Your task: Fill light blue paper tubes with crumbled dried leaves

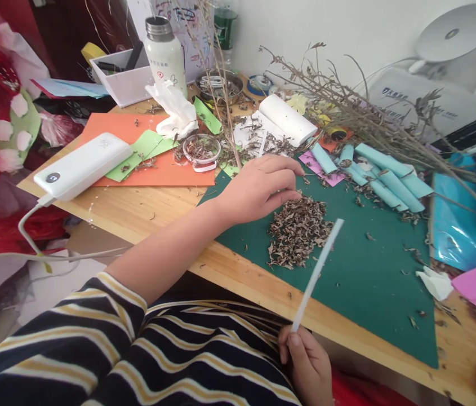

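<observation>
Left hand (258, 189) adjoins leaves (297, 234); bottle (168, 56) lettering (161, 62) is blurred.

Likely a home craft corner — a wooden bench (246, 277) by a white wall (326, 28), bearing orange paper (100, 138), scattered dried leaves (297, 237), a green mat (373, 276) and everyday belongings (a drink bottle (168, 59), a power bank (85, 164)).

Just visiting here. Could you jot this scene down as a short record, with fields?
Left hand: at the edge of the dried leaf pile, fingers curved; contact unclear
Right hand: holding a slim pale stick, tilted
Under the pile: dark green mat
Beyond, right: light-blue paper rolls, dry branches
Left: white power bank, cable attached
Back: uncapped bottle
</observation>
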Demonstrator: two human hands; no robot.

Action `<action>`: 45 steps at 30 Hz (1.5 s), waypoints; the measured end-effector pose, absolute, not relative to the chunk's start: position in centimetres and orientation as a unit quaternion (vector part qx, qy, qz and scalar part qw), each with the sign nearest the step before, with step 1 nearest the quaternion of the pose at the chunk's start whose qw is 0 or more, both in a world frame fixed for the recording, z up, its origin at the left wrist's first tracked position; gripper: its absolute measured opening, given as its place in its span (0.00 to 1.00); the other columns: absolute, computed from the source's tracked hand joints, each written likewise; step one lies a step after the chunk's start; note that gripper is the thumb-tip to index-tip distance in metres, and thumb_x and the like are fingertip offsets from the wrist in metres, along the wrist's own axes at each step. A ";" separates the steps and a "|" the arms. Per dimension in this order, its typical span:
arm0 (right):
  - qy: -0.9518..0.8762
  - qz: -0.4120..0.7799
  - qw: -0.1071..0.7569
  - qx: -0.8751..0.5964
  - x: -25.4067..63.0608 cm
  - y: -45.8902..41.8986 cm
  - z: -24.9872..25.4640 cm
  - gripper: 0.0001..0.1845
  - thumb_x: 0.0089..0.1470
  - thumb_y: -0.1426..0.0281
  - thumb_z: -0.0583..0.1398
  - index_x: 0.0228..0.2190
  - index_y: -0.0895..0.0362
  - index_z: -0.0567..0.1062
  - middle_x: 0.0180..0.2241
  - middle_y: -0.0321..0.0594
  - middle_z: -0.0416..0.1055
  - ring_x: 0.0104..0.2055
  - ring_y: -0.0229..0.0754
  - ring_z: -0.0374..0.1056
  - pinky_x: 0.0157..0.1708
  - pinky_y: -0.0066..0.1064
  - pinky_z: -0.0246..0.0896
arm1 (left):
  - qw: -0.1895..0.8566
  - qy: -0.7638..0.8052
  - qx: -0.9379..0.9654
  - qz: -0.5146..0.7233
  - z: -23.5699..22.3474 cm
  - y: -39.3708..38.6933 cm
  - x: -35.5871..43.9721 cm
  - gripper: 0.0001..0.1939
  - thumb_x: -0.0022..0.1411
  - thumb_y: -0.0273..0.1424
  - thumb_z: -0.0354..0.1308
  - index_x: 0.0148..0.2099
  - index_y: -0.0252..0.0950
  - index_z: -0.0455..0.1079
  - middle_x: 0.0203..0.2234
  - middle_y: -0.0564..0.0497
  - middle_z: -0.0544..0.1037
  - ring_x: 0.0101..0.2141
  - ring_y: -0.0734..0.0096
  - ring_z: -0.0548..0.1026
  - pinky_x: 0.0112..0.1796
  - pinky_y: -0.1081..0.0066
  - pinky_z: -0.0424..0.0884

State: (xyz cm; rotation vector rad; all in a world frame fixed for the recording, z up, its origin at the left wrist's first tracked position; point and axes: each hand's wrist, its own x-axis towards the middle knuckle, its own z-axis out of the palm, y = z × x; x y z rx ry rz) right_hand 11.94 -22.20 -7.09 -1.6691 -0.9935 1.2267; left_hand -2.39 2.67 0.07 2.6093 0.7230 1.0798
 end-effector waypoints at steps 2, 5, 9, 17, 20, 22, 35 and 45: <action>-0.399 0.477 0.404 -0.671 11.9 -22.2 -6.9 0.21 0.51 0.56 0.50 0.17 0.57 0.65 0.12 0.32 0.57 0.16 0.33 0.54 0.19 0.26 0.48 | 0.115 0.251 0.888 0.367 0.0 2.6 -2.4 0.09 0.61 0.31 0.43 0.32 0.37 0.63 0.40 0.48 0.69 0.44 0.70 0.64 0.45 0.68 0.59; -0.427 0.448 0.399 -0.677 11.9 -22.1 -6.6 0.22 0.51 0.55 0.49 0.17 0.57 0.65 0.13 0.33 0.58 0.17 0.33 0.54 0.20 0.27 0.48 | 0.116 0.258 0.889 0.360 0.0 2.7 -2.3 0.10 0.61 0.32 0.43 0.32 0.37 0.63 0.41 0.48 0.69 0.44 0.69 0.64 0.46 0.66 0.58; -0.428 0.442 0.380 -0.691 11.9 -22.0 -6.5 0.22 0.51 0.55 0.49 0.16 0.57 0.63 0.13 0.33 0.58 0.17 0.33 0.54 0.20 0.26 0.49 | 0.115 0.249 0.890 0.365 -0.1 2.8 -2.4 0.15 0.60 0.38 0.44 0.26 0.36 0.61 0.39 0.47 0.69 0.42 0.68 0.65 0.45 0.65 0.59; -0.454 0.433 0.376 -0.682 12.3 -22.2 -6.6 0.21 0.52 0.58 0.49 0.16 0.57 0.64 0.11 0.33 0.58 0.16 0.33 0.55 0.19 0.26 0.49 | 0.106 0.245 0.883 0.386 -0.3 2.8 -2.3 0.07 0.59 0.31 0.48 0.32 0.37 0.65 0.38 0.48 0.69 0.42 0.70 0.65 0.45 0.67 0.60; -0.524 0.429 0.349 -0.648 13.0 -22.2 -6.8 0.20 0.54 0.61 0.47 0.16 0.57 0.64 0.12 0.33 0.60 0.16 0.32 0.57 0.18 0.24 0.51 | 0.104 0.236 0.884 0.390 -0.4 2.9 -2.2 0.07 0.59 0.30 0.48 0.31 0.37 0.66 0.37 0.48 0.69 0.41 0.69 0.65 0.44 0.67 0.60; -0.574 0.422 0.336 -0.615 13.3 -22.2 -6.8 0.19 0.53 0.62 0.48 0.17 0.57 0.65 0.13 0.33 0.61 0.16 0.32 0.58 0.18 0.23 0.51 | 0.108 0.234 0.884 0.389 -0.5 3.0 -2.3 0.08 0.59 0.31 0.47 0.31 0.37 0.66 0.37 0.48 0.70 0.41 0.68 0.66 0.44 0.66 0.61; -0.472 0.464 0.335 -0.671 12.5 -22.4 -7.0 0.20 0.52 0.58 0.49 0.16 0.57 0.64 0.14 0.33 0.59 0.18 0.33 0.56 0.21 0.24 0.51 | 0.364 0.264 0.778 0.439 -1.3 3.1 -1.4 0.09 0.56 0.22 0.48 0.36 0.34 0.68 0.35 0.50 0.72 0.38 0.74 0.69 0.40 0.70 0.67; -0.538 0.474 0.320 -0.619 13.3 -22.4 -7.8 0.19 0.53 0.62 0.48 0.17 0.58 0.67 0.14 0.34 0.62 0.19 0.34 0.59 0.20 0.24 0.53 | 0.501 0.283 0.708 0.409 -1.4 3.1 -1.4 0.11 0.56 0.26 0.48 0.41 0.33 0.67 0.33 0.50 0.73 0.32 0.76 0.71 0.36 0.71 0.69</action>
